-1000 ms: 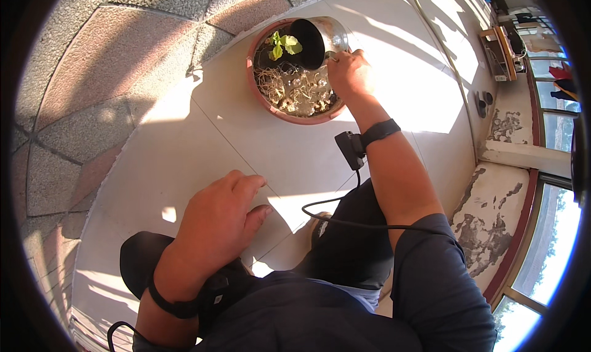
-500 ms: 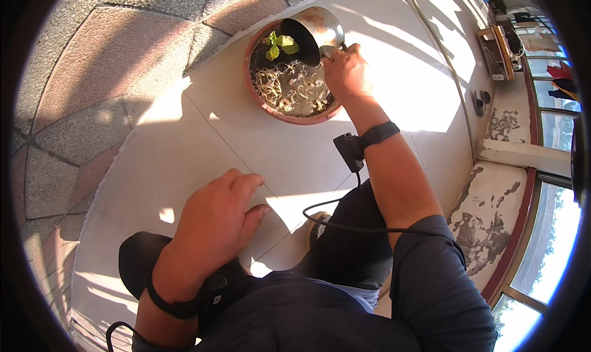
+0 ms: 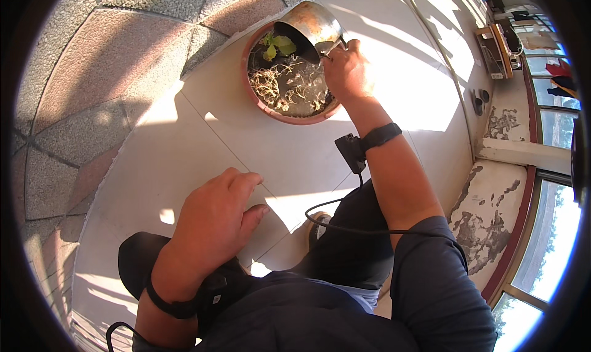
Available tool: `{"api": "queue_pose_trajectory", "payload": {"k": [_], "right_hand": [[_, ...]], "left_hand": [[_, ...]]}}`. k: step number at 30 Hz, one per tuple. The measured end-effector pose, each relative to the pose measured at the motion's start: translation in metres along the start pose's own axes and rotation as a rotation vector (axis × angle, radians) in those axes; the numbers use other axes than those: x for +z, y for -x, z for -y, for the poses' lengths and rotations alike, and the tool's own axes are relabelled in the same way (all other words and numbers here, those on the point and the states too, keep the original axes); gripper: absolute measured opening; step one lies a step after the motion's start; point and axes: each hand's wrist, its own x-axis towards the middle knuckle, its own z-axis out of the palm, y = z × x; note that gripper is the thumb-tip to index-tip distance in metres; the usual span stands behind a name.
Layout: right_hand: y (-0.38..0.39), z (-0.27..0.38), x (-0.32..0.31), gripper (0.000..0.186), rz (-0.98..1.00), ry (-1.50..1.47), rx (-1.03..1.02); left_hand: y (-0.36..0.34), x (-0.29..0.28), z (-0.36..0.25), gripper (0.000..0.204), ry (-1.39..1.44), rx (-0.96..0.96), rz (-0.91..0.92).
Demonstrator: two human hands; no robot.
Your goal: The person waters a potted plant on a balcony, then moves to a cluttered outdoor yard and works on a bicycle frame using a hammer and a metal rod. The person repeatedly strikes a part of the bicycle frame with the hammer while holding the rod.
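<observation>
My right hand (image 3: 348, 68) grips the handle of a worn metal mug (image 3: 317, 22), which is tipped over a round terracotta-coloured pot (image 3: 255, 96). The mug's dark mouth faces down toward a small green-leaved plant (image 3: 277, 44). Soil, pale dry roots and shiny wet-looking patches show below it in the pot. My left hand (image 3: 218, 213) hovers above the pale floor near my left knee, its fingers loosely bent and apart, holding nothing. A black strap with a small box and cable (image 3: 354, 152) sits on my right wrist.
Patterned paving (image 3: 92, 75) borders the pale tiled floor (image 3: 154, 173) on the left. A long hose or pipe runs along the right side, near dark footwear (image 3: 479, 105) and a wooden stand (image 3: 498, 53). A peeling wall (image 3: 480, 222) with windows lines the right.
The mug has moved up and left and is tipped further over the pot, with my right hand rising slightly with it. My left hand has shifted very slightly.
</observation>
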Motion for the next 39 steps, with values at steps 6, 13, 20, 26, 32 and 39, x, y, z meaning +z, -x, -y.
{"api": "queue_pose_trajectory", "payload": {"k": [6,13,20,26,32,39], "right_hand": [[0.003,-0.007,0.001,0.022,-0.029,0.031,-0.034],[0.003,-0.016,0.002,0.027,-0.073,-0.076,0.055],[-0.004,-0.030,-0.019,0.037,0.040,-0.278,0.367],[-0.002,-0.056,-0.033,0.040,0.079,-0.947,0.641],[0.006,-0.070,-0.061,0.033,0.152,-1.260,0.721],[0.013,-0.074,-0.077,0.028,0.159,-1.422,0.659]], "left_hand": [[-0.002,-0.001,-0.002,0.036,0.001,0.009,0.007],[-0.004,0.002,-0.002,0.038,-0.018,0.027,0.000],[-0.008,0.005,-0.002,0.038,-0.033,0.016,0.010],[-0.012,0.009,-0.005,0.037,-0.026,0.028,0.028],[-0.017,0.013,-0.010,0.038,-0.045,0.019,0.074],[-0.021,0.019,-0.016,0.039,-0.078,-0.002,0.124]]}}
